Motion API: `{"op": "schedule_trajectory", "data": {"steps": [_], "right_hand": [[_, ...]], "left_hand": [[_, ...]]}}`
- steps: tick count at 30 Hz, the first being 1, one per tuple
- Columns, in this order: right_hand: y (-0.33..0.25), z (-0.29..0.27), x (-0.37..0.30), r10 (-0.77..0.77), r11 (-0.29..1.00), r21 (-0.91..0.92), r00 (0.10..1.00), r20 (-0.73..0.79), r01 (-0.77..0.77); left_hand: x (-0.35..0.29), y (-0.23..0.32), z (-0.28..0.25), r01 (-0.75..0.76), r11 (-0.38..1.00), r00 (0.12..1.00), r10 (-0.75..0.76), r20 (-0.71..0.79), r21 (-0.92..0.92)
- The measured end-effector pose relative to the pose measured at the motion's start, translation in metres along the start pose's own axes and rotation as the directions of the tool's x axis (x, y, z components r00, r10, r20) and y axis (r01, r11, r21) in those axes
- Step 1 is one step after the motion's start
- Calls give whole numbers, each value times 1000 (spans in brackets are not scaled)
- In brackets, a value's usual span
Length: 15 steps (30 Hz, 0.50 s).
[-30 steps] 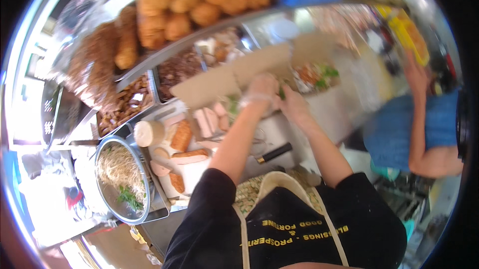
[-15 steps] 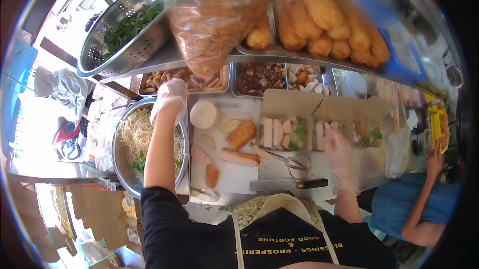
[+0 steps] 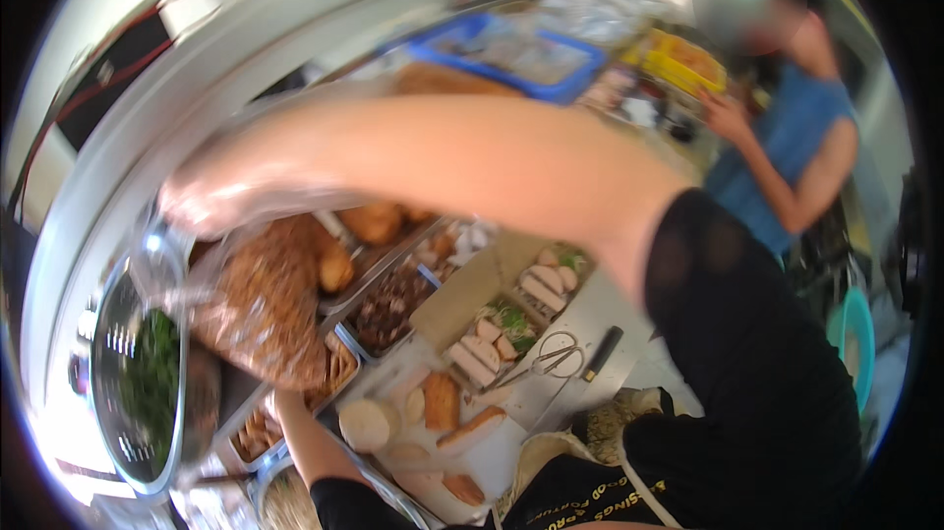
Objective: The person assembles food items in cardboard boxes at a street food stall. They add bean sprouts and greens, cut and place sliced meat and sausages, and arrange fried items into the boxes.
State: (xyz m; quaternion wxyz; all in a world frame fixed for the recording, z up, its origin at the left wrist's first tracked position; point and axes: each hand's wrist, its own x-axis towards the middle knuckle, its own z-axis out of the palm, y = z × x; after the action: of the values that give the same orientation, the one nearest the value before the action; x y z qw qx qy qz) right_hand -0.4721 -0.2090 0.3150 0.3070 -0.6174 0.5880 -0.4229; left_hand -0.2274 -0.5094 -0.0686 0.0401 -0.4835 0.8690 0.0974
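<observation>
My right hand, in a clear glove, reaches far over to the left at the top of a clear plastic bag of brown crispy bits. Motion smears its fingers, so its grip is unclear. Down at the metal tray of tan fried pieces is my left hand; the bag and shelf partly cover it, hiding its fingers. Two food boxes stand open nearby, a nearer box and a farther box, with sliced pale sausage and greens inside.
A colander of green leaves stands at the left. Scissors, a black-handled knife and cut pieces lie on the counter. Behind are a blue tray and a co-worker in blue holding a yellow basket.
My right hand has gone from the food boxes up and across to the bag at the left. The view has swung round. My left hand stays at the tray of tan pieces.
</observation>
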Motion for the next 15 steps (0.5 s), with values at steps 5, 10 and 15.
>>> {"op": "schedule_trajectory", "data": {"steps": [5, 10, 15], "right_hand": [[18, 16, 82, 343, 759, -632, 921, 186, -155], [39, 31, 120, 435, 744, -642, 864, 254, -186], [40, 40, 116, 415, 751, -644, 862, 291, -144]], "left_hand": [[4, -7, -3, 34, 997, 999, -34, -2, -73], [-24, -21, -12, 14, 961, 1000, -19, -14, -275], [-115, 22, -60, -153, 789, 987, 148, -58, -594]]}}
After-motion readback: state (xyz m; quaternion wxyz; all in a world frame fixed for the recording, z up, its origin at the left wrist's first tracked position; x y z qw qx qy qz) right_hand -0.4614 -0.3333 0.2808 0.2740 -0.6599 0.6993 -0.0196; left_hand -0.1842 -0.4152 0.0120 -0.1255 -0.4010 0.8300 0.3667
